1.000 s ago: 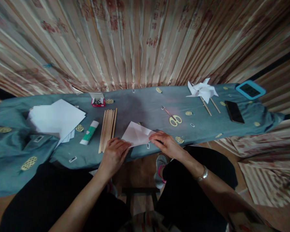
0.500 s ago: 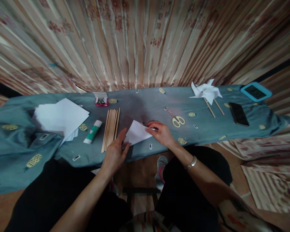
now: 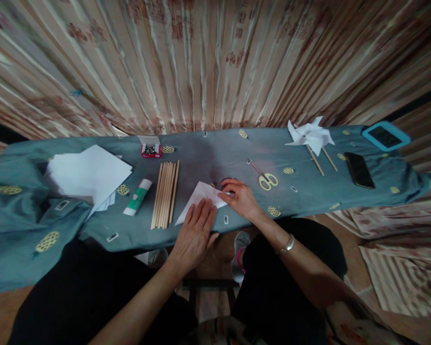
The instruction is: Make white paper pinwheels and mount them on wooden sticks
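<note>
Paper [image 3: 201, 190] lies folded just below frame centre, my flattened left hand [image 3: 195, 234] resting on it, my right hand [image 3: 242, 198] pinching its right corner.

Can read no word, number or brand. Make out only small printed patches on the blue-grey cloth [image 3: 237, 153], too blurred to decipher: one patch [image 3: 226, 220] with indistinct characters, nearside of the fingers [image 3: 228, 182] of the right hand [image 3: 242, 199]; a second patch [image 3: 294, 189], well right of them; a third patch [image 3: 112, 237], well left of the fingers [image 3: 200, 209] of the left hand [image 3: 192, 242]; a fourth patch [image 3: 62, 205], farther left. Likewise cannot decipher the green band [image 3: 140, 197] on the glue stick [image 3: 132, 210], left of the left fingers, nor the squarish reddish marks [image 3: 240, 19] on the curtain [image 3: 208, 72], far beyond both.
</note>
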`<state>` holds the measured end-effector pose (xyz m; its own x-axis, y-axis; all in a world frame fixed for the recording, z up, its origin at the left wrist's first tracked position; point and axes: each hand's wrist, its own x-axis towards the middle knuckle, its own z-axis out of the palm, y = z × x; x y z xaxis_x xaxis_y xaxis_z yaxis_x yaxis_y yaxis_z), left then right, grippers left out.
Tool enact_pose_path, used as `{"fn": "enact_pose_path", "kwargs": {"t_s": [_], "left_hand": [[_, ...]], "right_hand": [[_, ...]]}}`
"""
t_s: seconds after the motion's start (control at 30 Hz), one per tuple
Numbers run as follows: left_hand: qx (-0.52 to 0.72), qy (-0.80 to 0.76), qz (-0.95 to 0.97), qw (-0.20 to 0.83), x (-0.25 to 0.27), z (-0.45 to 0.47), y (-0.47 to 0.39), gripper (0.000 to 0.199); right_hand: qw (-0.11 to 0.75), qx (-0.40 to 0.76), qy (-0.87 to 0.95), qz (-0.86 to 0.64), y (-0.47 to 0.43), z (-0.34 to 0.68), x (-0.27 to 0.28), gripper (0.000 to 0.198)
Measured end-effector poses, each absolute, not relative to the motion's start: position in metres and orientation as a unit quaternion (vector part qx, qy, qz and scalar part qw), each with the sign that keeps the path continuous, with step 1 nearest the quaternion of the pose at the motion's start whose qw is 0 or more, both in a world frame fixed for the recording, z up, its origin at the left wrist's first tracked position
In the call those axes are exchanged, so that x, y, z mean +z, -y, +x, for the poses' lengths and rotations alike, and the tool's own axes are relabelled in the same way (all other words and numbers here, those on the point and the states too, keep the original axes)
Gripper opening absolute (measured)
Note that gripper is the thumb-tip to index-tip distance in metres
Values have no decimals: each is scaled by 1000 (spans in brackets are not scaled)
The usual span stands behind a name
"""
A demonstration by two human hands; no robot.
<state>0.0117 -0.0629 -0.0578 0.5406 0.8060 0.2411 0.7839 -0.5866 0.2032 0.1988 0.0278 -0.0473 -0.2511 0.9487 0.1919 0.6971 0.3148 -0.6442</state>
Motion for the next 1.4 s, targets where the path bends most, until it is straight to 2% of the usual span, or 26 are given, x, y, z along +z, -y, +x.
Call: {"fn": "enact_pose_path", "kwargs": {"t_s": [0.77,1.03,1.2,1.4], "left_hand": [[151,-458,874,61,-61,10,63,62],[120,-458,880,43,-58,12,63,65],[111,-462,879,35,-56,13,64,65],[111,-461,880,36,-56,14,63,63]], "right_hand": [[275,194,772,-540,-27,198,-46,10],[259,171,777,-547,-22,197,-46,4],[246,153,783,-551,-5,196,-46,38],[238,158,765,-577,10,196,-50,55]]}}
